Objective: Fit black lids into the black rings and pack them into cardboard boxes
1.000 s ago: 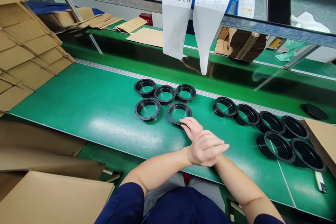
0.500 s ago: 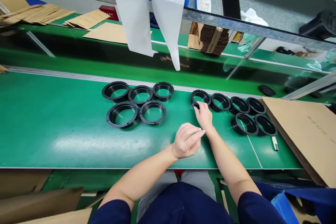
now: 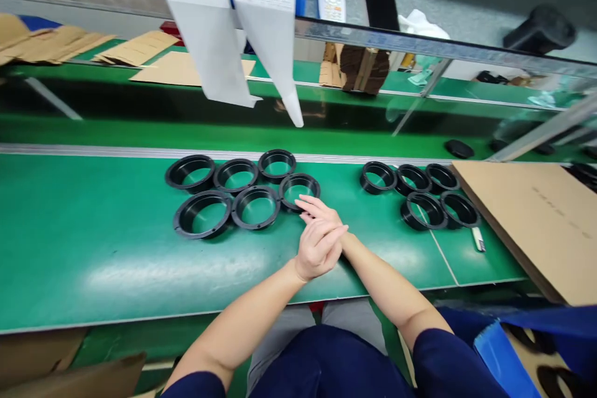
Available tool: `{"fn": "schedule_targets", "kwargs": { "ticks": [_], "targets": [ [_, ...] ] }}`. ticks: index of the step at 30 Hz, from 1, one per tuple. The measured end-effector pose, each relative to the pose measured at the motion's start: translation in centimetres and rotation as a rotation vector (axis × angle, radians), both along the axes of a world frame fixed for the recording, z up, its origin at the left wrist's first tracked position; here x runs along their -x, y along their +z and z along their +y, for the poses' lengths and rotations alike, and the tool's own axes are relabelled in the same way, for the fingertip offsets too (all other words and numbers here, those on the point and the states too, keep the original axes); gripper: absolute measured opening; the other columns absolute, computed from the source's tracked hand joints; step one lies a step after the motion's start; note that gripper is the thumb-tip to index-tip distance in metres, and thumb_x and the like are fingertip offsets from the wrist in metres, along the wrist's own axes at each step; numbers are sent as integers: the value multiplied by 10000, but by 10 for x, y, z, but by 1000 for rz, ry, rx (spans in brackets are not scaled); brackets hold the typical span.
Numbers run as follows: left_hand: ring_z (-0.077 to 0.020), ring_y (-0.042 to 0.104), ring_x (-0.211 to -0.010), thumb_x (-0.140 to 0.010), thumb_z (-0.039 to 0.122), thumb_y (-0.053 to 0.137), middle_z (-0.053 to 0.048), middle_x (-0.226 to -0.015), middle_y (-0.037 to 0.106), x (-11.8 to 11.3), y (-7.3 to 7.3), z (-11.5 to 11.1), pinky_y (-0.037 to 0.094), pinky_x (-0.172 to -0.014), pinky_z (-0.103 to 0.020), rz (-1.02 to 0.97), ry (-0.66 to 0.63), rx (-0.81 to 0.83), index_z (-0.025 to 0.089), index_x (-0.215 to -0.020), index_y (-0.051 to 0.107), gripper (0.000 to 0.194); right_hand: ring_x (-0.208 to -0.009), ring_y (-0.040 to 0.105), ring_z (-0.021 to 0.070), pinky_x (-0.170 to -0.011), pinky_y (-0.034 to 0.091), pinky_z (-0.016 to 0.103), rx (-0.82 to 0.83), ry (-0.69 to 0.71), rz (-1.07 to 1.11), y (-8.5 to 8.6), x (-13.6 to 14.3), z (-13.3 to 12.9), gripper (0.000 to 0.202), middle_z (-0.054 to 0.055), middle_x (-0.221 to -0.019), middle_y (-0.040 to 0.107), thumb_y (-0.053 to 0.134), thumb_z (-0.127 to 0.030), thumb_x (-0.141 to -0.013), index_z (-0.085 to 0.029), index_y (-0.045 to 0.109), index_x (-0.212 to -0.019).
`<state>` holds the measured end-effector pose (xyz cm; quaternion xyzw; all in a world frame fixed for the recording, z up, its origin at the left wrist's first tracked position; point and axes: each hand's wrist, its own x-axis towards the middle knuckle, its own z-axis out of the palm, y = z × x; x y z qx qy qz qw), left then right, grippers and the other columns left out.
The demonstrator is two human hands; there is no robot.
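Observation:
Black flanged rings stand in two groups on the green bench top (image 3: 130,273). At the right end of the left group is one ring (image 3: 299,191). My right hand (image 3: 321,210) is at its near rim, fingers stretched out; whether the fingertips still touch it is hard to see. Held just in front of the right wrist, my left hand (image 3: 317,252) has its fingers curled and thumb pressed in; anything between them is hidden. Another ring (image 3: 256,207) lies beside the first. Over on the right is the second group, its leftmost ring (image 3: 378,177) standing apart from my hands.
A cardboard sheet (image 3: 536,217) lies at the right, near a small white tool (image 3: 478,240). Paper label strips (image 3: 268,31) hang from the shelf (image 3: 420,43) above the bench. Brown cardboard pieces (image 3: 60,43) lie behind at the left. A blue-lined box (image 3: 504,354) sits below right.
My right hand has moved left, and a ring from the right group now stands at the end of the left group. My left hand stays curled. The view has shifted slightly.

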<state>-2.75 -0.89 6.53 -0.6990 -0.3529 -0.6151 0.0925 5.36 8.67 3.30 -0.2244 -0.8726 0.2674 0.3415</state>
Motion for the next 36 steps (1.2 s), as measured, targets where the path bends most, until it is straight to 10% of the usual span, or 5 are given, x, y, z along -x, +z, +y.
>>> {"fn": "schedule_targets", "kwargs": {
  "ticks": [9, 13, 24, 36],
  "targets": [
    [-194, 708, -951, -908, 19, 633, -84, -1063, 721, -2, 0, 2, 612, -842, -363, -11, 30, 19, 221, -1323, 635, 462, -1110, 680, 322, -918, 597, 469, 7, -972, -137, 28, -96, 73, 460, 215, -1383, 587, 544, -395, -983, -130, 655, -1341],
    [-191, 706, -922, -911, 27, 625, -92, -1049, 722, -4, -3, 2, 608, -819, -363, 12, 32, 28, 194, -1287, 643, 411, -943, 697, 276, -906, 581, 450, 21, -831, -211, 15, -100, 91, 352, 181, -1216, 641, 499, -351, -995, -146, 707, -1190],
    [-198, 711, -963, -910, 20, 635, -84, -1060, 729, 6, -2, 6, 610, -871, -350, 35, 81, 81, 209, -1292, 661, 427, -1131, 676, 194, -1024, 558, 309, -33, -311, -129, 25, -4, 81, 253, 88, -1278, 680, 570, -267, -1026, -216, 737, -1208],
    [-200, 726, -958, -873, -24, 679, -85, -1058, 729, 3, 0, 12, 613, -878, -328, 81, 27, 94, 188, -1230, 679, 415, -1106, 607, 333, -1042, 515, 522, -210, -1068, -187, 58, -197, 52, 252, 159, -1135, 694, 589, -311, -981, -173, 760, -1103]
  ]
}}
